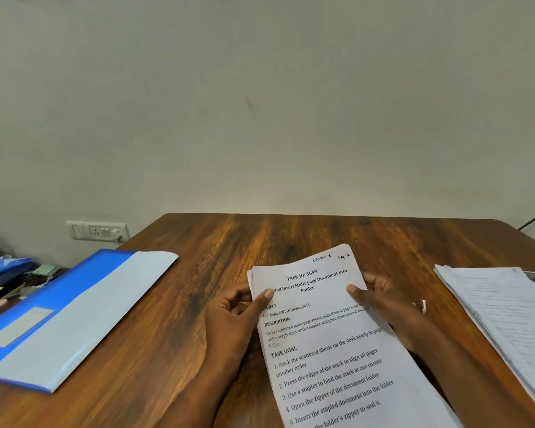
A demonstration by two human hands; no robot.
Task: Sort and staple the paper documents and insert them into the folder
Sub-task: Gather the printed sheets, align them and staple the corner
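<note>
Both hands grip one bundle of papers (325, 329) near the front edge of the table (198, 273), about midway along it: the left hand (238, 310) pinches the bundle's left edge with the thumb on top, and the right hand (380, 301) pinches the right edge the same way. The sheet edges at the bundle's top left corner look slightly stepped, so the likeliest trouble is stapling them while they are uneven, which would lock in a crooked set; a loose pinch could also let lower sheets slide out. No stapler is in view, so one hand may have to let go to fetch it, and the sheets could shift then. The bundle's long axis runs from the front edge toward the back edge, tilted a little, with its heading end pointing away from the person. The blue folder (74, 310) lies near the left edge, a second pile of papers (504, 313) at the right edge.
</note>
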